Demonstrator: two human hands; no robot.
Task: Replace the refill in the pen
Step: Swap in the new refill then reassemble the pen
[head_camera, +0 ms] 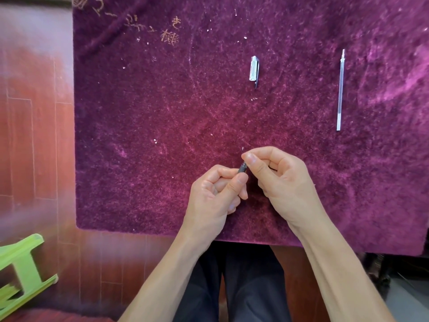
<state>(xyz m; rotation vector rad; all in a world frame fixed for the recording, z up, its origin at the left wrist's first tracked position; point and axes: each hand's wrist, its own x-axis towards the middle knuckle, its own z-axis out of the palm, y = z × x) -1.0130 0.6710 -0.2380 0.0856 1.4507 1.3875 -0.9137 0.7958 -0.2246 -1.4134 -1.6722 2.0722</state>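
Near the cloth's (139,112) near edge, left hand (216,194) and right hand (278,180) both pinching the dark pen (242,168), slanted far-right; spare refill (340,89) lying lengthwise near-to-far at right, cap (254,69) between.

A: Hands?
B: Both low-centre over purple velvet cloth (162,112). Left hand (214,196) & right hand (282,180) pinch a short dark pen piece (242,168) between them, fingers curled.
A: Other bits?
B: Clear pen cap (254,69) lies beyond hands. Refill (340,89) far right, well apart. Green plastic stool (23,268) on wood floor (34,135), bottom left.
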